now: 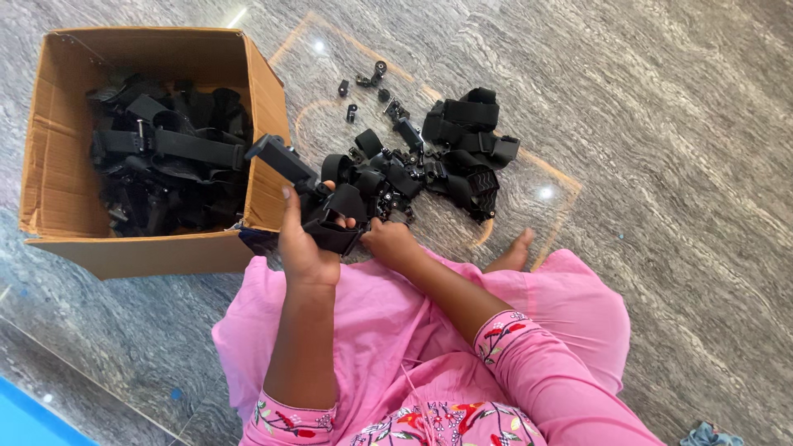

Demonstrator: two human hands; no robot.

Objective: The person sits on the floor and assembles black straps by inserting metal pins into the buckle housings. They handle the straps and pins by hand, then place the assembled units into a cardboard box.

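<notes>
My left hand (301,246) grips a black strap assembly (318,194) with a long plastic mount sticking up to the left. My right hand (390,244) holds the lower end of the same strap bundle, its fingers curled under it. Just beyond my hands lies a pile of black straps and buckles (450,153) on the floor. A few small black loose parts (363,87) lie farther back. I sit on the floor in pink clothing.
An open cardboard box (62,165) stands at the left, filled with more black straps (165,161). The floor is grey marbled stone (661,124) with a thin brown inlay line. My foot (512,252) shows at the right.
</notes>
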